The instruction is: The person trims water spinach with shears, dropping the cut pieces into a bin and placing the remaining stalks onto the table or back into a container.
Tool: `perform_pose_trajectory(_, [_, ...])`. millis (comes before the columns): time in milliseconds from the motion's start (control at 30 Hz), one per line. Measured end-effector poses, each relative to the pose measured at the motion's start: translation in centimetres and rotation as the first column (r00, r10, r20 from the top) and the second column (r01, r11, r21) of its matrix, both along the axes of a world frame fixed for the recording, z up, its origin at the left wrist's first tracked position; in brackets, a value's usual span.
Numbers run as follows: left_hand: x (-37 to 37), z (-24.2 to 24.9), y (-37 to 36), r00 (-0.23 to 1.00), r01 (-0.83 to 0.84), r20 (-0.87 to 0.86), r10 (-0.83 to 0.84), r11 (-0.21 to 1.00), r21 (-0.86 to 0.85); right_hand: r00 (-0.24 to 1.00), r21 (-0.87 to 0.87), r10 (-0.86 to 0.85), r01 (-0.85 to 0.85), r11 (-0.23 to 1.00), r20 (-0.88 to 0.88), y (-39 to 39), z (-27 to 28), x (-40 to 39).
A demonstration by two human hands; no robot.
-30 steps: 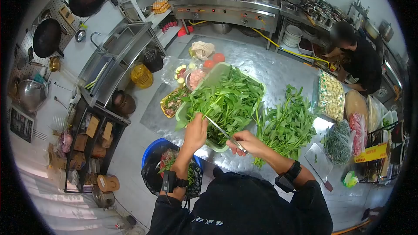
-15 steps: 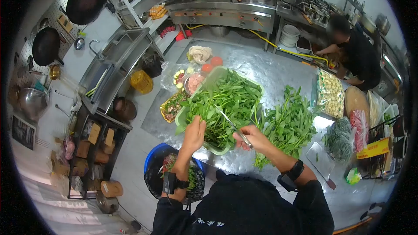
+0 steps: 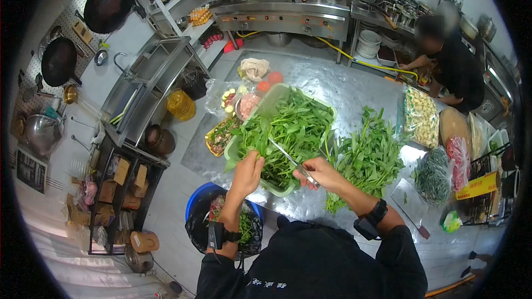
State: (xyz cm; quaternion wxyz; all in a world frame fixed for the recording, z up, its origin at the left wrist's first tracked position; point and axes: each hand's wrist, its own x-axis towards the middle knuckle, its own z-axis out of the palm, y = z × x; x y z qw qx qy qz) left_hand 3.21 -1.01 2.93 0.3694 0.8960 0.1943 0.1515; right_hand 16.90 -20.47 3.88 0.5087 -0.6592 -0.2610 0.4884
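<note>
My left hand [image 3: 247, 173] is closed on some leafy greens at the near left side of a pale green plastic basket [image 3: 331, 112]. My right hand [image 3: 320, 175] grips a knife [image 3: 285, 153], its slim metal blade pointing up and left over the basket. Long-stemmed leafy greens [image 3: 296, 119] fill the basket above its rim. Another heap of the same greens [image 3: 368, 158] lies on the steel table just right of it. Leaves hide my left fingertips and the stems they hold.
Below the table's left edge stands a bin [image 3: 194, 202] lined with black plastic, with scraps inside. A yellow tray of chopped food [image 3: 220, 134] and tomatoes [image 3: 274, 77] sit beyond the basket. A cleaver [image 3: 409, 202] lies at right. A co-worker [image 3: 457, 69] bends at the far right counter.
The knife and my right hand have shifted slightly left. My left hand has moved a little right and down, still on the greens.
</note>
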Motion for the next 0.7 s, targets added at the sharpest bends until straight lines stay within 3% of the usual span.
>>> perform_pose_trajectory(167, [-0.3,0.5,-0.1,1.000,-0.020,0.014,0.020,1.000,-0.021,0.987,0.109,-0.147,0.153,0.982,-0.063,0.0,-0.3,-0.1])
perform_pose_trajectory(467, [-0.4,-0.5,0.0,0.982,-0.153,0.113,0.153,0.988,-0.005,0.986,0.120,-0.161,0.165,0.979,-0.040,-0.6,-0.5,-0.2])
perform_pose_trajectory(700, [-0.1,-1.0,-0.2,0.976,-0.172,0.126,0.180,0.983,-0.069,0.998,-0.007,0.031,-0.031,0.999,0.049,-0.7,-0.3,-1.8])
